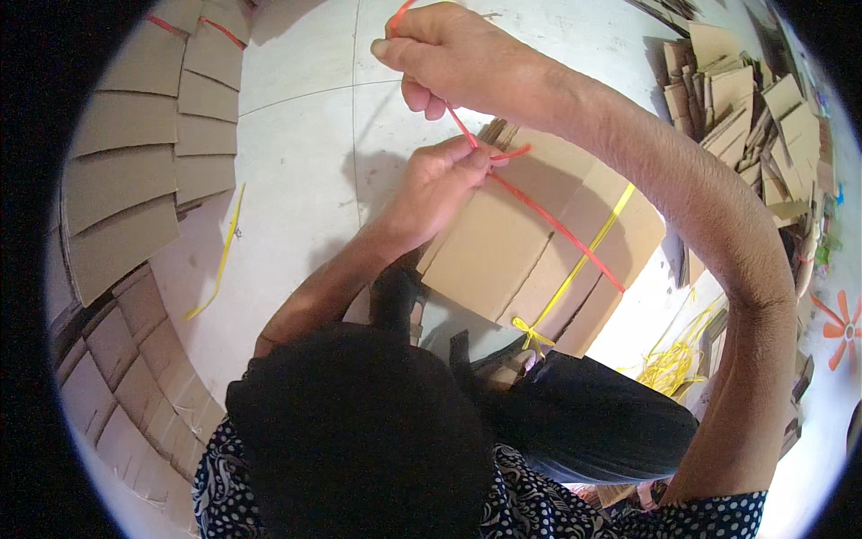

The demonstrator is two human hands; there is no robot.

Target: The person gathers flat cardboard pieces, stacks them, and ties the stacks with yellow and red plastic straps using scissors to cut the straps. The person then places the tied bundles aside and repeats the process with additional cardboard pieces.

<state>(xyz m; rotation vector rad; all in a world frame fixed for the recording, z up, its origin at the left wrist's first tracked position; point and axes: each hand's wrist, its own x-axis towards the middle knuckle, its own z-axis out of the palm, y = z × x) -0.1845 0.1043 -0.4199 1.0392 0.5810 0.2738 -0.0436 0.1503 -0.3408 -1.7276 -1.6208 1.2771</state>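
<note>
A bundle of flat brown cardboard (489, 260) lies before me, bound one way by yellow strap (575, 269) with a knotted bow at its near edge. Red strap (561, 229) runs across the bundle, crossing over the yellow one. At the bundle's far left corner, my left hand (440, 184) is closed on the red strap, thumb pressed where the strands meet, a short loose end sticking out to the right. Farther away and raised, my right hand (462, 58) grips the same strap, which is taut between both hands; its tail shows above the fist.
Stacked cardboard bundles (126, 171) line the left side, some with red strap. One yellow strap piece (220, 256) lies on the pale floor (296, 171). Loose cardboard scraps (727, 99) are heaped at the far right, and a yellow strap tangle (669, 364) lies by my right leg.
</note>
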